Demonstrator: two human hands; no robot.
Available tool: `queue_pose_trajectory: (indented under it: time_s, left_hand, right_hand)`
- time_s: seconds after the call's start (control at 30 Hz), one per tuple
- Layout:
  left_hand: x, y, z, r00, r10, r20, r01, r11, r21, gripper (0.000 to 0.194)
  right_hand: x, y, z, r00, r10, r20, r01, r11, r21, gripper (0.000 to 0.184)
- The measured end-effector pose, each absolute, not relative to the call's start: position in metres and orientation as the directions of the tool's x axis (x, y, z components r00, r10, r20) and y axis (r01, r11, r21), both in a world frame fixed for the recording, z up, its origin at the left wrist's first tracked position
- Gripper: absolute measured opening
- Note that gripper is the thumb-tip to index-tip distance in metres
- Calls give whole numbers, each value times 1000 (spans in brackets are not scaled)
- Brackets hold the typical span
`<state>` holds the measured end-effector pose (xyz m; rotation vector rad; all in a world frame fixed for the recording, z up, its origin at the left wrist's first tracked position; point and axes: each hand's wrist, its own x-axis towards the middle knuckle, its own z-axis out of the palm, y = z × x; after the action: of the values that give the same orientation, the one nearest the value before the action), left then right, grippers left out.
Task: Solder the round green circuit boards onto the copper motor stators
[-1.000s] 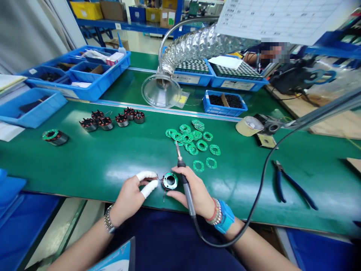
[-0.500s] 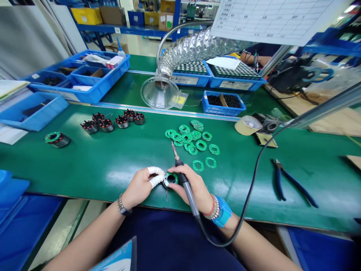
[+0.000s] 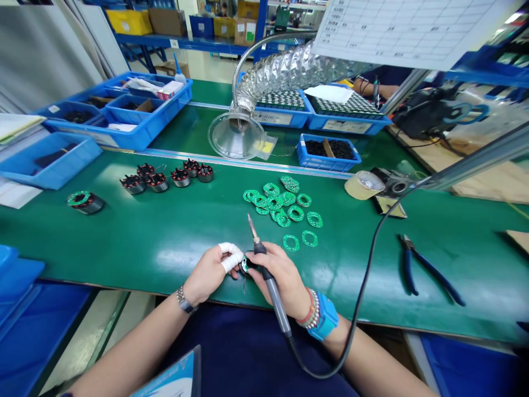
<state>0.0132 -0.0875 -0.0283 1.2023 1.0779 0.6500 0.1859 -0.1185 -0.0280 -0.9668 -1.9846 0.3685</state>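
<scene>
"Checking the hands: what does each hold?"

"The left hand (image 3: 209,269), two fingers sheathed in white finger cots (image 3: 230,257), closes narrowly on a round motor stator with green circuit-board ring (image 3: 246,264), near the edge of the green-topped workbench (image 3: 124,242). The right hand (image 3: 281,275) grips a slim grey-and-black soldering iron (image 3: 270,286), tip raised, clear of the stator."

"What lies nearby?"

"Flat green circuit-board rings (image 3: 281,207) at one o'clock; blue-handled pliers (image 3: 425,270) at three o'clock."

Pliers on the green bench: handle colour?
The pliers have dark blue handles, seen best in the head view.
</scene>
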Motion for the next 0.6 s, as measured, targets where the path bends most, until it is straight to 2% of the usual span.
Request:
queue_pose_trajectory:
  time_s: [0.13, 0.27, 0.33, 0.5, 0.6]
  left_hand:
    - [13, -85, -30, 413, 845, -340, 74, 341, 937, 19]
    - [11, -80, -29, 485, 796, -362, 0, 414, 910, 19]
    - [10, -78, -29, 518, 766, -380, -25, 458, 889, 19]
    - [8, -74, -29, 532, 745, -403, -28, 492, 870, 18]
    - [8, -74, -28, 536, 739, -408, -32, 501, 865, 19]
  right_hand:
    - [195, -123, -15, -183, 833, 523, 481, 539, -691, 10]
    - [213, -126, 2, -163, 862, 480, 479, 494, -726, 24]
    - [220, -126, 6, -157, 867, 472, 465, 487, -740, 25]
    - [229, -125, -1, -85, 951, 298, 297, 310, -903, 14]
    - [231, -125, -7, -75, 977, 201, 216, 213, -953, 13]
